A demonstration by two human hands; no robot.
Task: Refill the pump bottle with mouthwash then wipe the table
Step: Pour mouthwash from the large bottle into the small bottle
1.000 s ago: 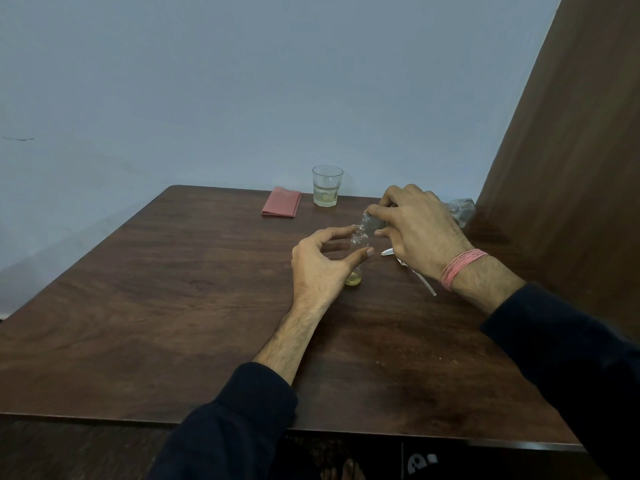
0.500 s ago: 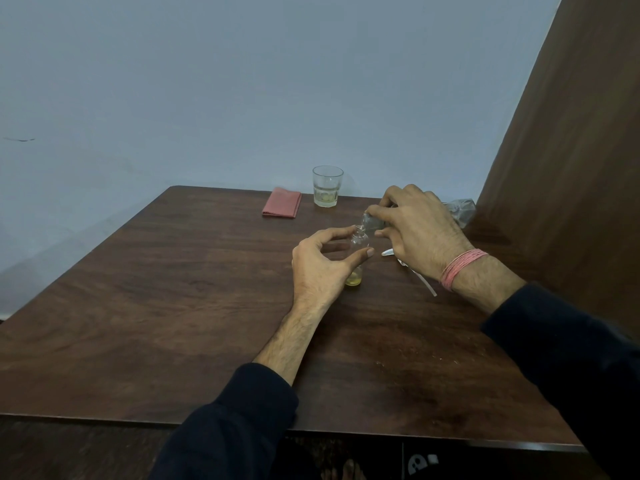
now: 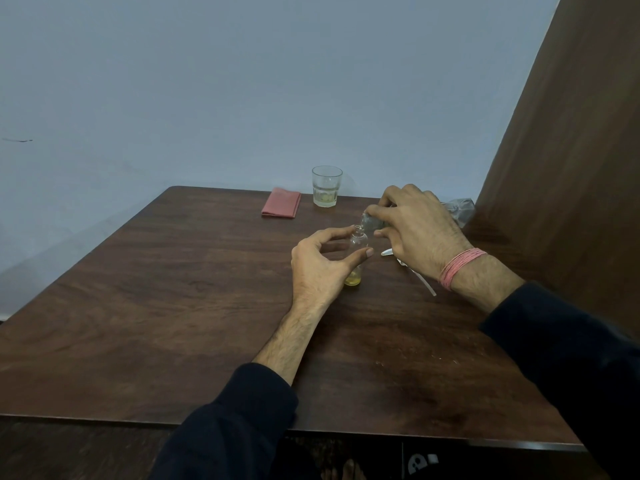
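A small clear pump bottle (image 3: 357,242) stands upright on the brown table (image 3: 173,306), with a little yellow liquid at its bottom. My left hand (image 3: 320,268) curls round it, thumb and fingers at its sides. My right hand (image 3: 415,226) grips a small clear container (image 3: 370,222), tilted with its mouth over the bottle's neck. The white pump head with its tube (image 3: 410,268) lies on the table behind my right hand, partly hidden.
A glass (image 3: 326,186) with some yellowish liquid stands at the table's far edge. A folded red cloth (image 3: 281,207) lies left of it. Crumpled clear plastic (image 3: 459,207) sits by the brown panel on the right.
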